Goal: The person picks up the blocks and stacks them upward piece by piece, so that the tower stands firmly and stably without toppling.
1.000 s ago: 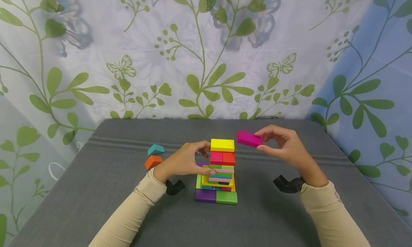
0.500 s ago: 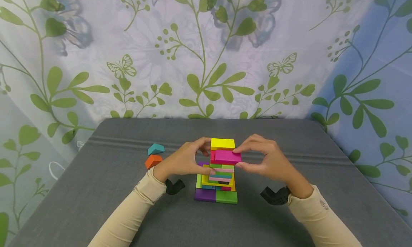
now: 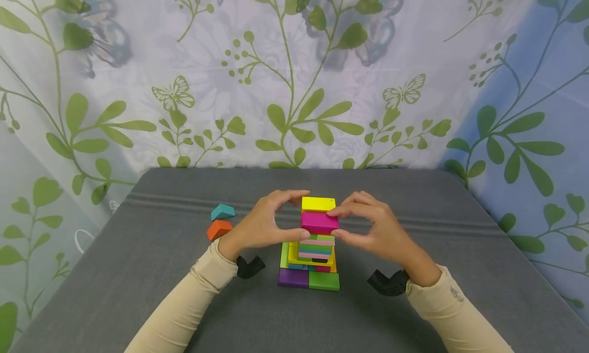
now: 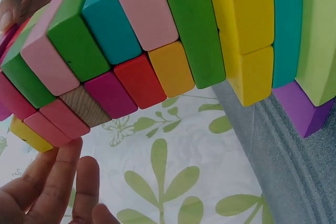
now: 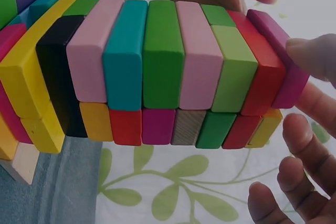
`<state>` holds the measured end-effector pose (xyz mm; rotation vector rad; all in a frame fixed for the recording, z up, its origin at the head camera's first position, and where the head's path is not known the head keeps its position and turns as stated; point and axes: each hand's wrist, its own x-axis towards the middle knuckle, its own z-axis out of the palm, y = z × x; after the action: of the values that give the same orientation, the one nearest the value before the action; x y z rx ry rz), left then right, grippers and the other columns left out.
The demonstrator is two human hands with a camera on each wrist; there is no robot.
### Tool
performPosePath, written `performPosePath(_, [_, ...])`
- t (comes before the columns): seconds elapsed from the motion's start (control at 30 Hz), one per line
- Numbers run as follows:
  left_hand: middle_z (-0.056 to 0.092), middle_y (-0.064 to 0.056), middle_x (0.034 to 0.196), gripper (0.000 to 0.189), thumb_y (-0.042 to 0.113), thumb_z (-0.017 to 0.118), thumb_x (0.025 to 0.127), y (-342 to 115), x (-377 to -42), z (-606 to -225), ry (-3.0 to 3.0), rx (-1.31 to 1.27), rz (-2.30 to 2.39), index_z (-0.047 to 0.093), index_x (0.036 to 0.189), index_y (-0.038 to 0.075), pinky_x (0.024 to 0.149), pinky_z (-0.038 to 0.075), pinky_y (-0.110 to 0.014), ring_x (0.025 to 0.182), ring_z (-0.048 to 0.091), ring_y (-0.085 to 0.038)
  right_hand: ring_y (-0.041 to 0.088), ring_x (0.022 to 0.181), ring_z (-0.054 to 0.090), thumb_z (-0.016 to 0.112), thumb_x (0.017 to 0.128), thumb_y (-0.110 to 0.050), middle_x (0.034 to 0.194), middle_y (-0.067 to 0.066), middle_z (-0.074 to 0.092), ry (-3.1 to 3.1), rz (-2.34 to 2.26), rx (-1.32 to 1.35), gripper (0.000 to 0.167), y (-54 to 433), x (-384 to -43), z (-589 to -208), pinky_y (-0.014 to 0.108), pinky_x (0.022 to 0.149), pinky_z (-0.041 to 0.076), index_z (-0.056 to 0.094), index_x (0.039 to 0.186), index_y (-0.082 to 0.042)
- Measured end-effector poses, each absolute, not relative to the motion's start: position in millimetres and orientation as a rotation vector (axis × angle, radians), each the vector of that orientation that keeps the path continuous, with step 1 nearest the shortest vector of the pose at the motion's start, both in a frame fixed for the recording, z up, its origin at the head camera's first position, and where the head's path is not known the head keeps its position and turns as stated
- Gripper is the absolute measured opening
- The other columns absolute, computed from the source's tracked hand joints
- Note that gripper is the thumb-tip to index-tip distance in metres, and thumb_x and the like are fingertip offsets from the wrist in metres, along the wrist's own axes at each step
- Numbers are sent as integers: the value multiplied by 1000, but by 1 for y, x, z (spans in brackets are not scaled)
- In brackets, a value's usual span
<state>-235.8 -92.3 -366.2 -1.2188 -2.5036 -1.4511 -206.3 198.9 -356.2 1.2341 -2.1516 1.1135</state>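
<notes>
A tall tower of colourful wooden blocks (image 3: 316, 251) stands mid-table, two blocks deep in its upper part. My right hand (image 3: 370, 220) pinches a magenta block (image 3: 317, 222) at its right end, on top of the tower's front column and before a yellow block (image 3: 318, 204). In the right wrist view, the magenta block (image 5: 278, 59) lies flat along a red block (image 5: 257, 64). My left hand (image 3: 271, 220) is at the tower's left side, its thumb tip by the magenta block's lower left corner. In the left wrist view, left fingertips (image 4: 68, 148) touch the back column near a pink block (image 4: 63, 119).
A teal block (image 3: 223, 212) and an orange block (image 3: 219, 230) with slanted sides lie left on the grey table (image 3: 175, 271). Wider layers, with purple (image 3: 293, 278) and green (image 3: 324, 281) blocks in front, form the tower's base. A patterned curtain (image 3: 294, 77) hangs behind.
My right hand has brought the magenta block leftward onto the front of the tower and lined it up. My left thumb has risen from the middle layers to the magenta block's corner.
</notes>
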Motion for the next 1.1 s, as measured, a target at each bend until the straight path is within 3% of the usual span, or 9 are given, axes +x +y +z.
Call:
performPosePath(0.17, [66,-7,132,72,30,83,91,-91,-236,-367,-2485,-1187,-1432,58,155,9,100,47,-53,121,56,-24,14,88,55,85,97,-20,97,-1,67,-2147,1115,1208,24,197,-206,-358,29,75,47,81,114,-5])
performPosePath(0.27, [66,-7,130,69,28,83,92,-92,-236,-366,-2479,-1186,-1426,59,154,9,99,47,-52,120,57,-24,14,87,54,88,93,-13,96,-2,65,-2166,1115,1188,25,197,-206,-357,29,75,47,80,115,-6])
performPosePath(0.4, [67,-8,130,69,26,84,92,-92,-235,-365,-2473,-1188,-1427,60,154,8,98,47,-51,119,58,-24,17,91,55,91,81,1,107,2,65,-2255,1161,1101,50,198,-205,-356,30,80,49,74,128,-4])
performPosePath(0.53, [68,-8,130,70,26,85,91,-92,-236,-366,-2473,-1177,-1422,60,153,7,98,47,-50,119,58,-25,21,102,53,89,86,-8,126,7,62,-2399,1290,980,65,200,-207,-359,35,89,51,63,145,-3])
performPosePath(0.73, [67,-7,129,68,27,85,91,-92,-235,-366,-2486,-1162,-1413,61,152,8,98,48,-51,118,57,-24,26,105,53,84,95,-18,132,12,61,-2465,1449,945,58,200,-212,-365,39,90,51,62,146,-1])
performPosePath(0.97, [67,-8,128,68,27,85,91,-91,-235,-365,-2487,-1163,-1414,61,151,6,98,48,-52,117,57,-25,25,102,52,82,96,-17,127,11,61,-2439,1505,946,53,199,-214,-367,34,85,50,63,143,-1])
performPosePath(1.1, [67,-9,128,68,27,84,91,-92,-235,-366,-2481,-1172,-1414,61,151,4,97,48,-51,117,58,-25,26,109,55,83,96,-18,131,13,61,-2431,1515,961,56,198,-215,-370,35,89,51,61,144,1])
